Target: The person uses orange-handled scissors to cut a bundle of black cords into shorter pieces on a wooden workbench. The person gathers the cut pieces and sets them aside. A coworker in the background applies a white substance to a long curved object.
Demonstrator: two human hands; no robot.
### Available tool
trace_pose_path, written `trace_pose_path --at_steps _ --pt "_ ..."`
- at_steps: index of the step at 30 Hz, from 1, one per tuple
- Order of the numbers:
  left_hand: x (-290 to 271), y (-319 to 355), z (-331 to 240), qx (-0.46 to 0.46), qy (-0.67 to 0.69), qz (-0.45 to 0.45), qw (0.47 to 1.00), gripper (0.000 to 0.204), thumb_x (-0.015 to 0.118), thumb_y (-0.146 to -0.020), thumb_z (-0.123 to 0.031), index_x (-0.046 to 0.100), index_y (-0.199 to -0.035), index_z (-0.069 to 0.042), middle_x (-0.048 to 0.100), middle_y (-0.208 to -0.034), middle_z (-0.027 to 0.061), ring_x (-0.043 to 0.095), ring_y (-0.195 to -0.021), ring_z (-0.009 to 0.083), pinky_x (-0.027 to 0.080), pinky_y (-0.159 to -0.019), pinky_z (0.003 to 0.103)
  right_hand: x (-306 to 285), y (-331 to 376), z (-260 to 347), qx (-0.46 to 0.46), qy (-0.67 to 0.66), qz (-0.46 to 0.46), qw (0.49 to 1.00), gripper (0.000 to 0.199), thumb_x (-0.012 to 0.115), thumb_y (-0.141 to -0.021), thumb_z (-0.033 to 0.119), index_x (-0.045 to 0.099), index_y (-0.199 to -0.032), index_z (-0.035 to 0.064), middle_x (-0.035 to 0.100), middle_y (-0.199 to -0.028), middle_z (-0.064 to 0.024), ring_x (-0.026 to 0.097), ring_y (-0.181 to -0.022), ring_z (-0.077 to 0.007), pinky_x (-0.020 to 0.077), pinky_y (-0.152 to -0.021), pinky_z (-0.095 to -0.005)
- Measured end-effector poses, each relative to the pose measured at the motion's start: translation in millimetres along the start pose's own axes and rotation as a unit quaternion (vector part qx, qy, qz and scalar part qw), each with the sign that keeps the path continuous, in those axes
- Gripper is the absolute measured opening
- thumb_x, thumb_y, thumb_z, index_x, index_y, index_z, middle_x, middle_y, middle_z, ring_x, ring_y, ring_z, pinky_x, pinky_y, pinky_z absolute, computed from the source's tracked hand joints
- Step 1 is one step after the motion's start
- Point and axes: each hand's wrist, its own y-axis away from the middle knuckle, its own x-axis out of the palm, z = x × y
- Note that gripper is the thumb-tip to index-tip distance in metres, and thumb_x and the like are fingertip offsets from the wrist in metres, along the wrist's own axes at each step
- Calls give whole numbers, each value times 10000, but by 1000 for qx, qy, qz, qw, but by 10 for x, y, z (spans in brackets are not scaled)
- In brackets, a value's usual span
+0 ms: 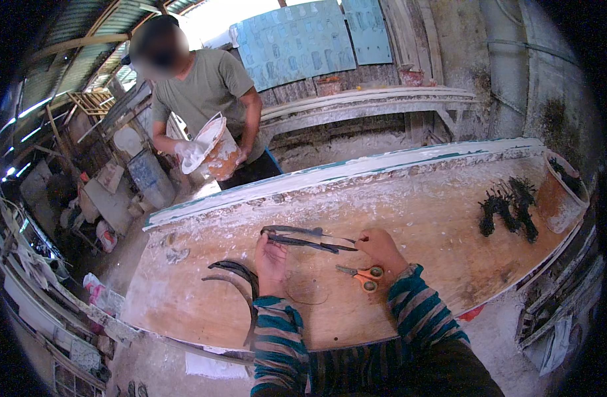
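Observation:
My left hand is closed around the left end of several thin black strips, which look like rubber or cloth. The strips stretch sideways above the table to my right hand, whose fingers pinch their other end. A pair of scissors with orange handles lies on the wood just below my right hand, its blades pointing left. Left of my left wrist, more long black strips curve down toward the near edge of the table. A thin brown cord or wire loops on the wood between my forearms.
The plywood table has a whitish, plaster-covered board along its far edge. Knotted black bundles lie at the right, beside a stained bucket. Across the table a person holds a tilted, white-smeared bucket.

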Motion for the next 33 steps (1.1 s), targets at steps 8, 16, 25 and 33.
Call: trace_pose_path --at_steps 8,16,25,33 --pt "-234 -58 -248 80 94 39 992 100 518 -871 -133 579 -922 -74 621 -896 46 587 -798 148 498 -701 312 -166 -19 13 65 85 -35 994 291 615 -652 307 649 -761 40 613 -765 -172 590 -725 -345 467 -639 -406" --pt "-380 -112 -306 51 90 31 994 75 537 -865 -138 578 -886 -80 614 -838 42 576 -756 158 486 -701 311 -146 -64 -116 64 76 11 995 285 620 -652 301 659 -770 44 620 -756 -179 600 -725 -354 476 -669 -417" --pt "51 58 268 -96 -256 -10 962 84 603 -838 -173 579 -806 -100 579 -707 -28 509 -556 72 387 -475 213 -6 -40 -180 -45 -55 -20 997 199 644 -704 200 640 -795 23 623 -739 -123 598 -687 -228 464 -622 -336" --pt "215 265 555 -132 -451 59 881 78 650 -797 -167 597 -783 -113 564 -664 -58 445 -529 30 310 -466 178 19 -9 265 -20 -280 110 953 189 629 -807 197 650 -893 29 619 -764 -7 535 -707 -83 439 -638 -252"
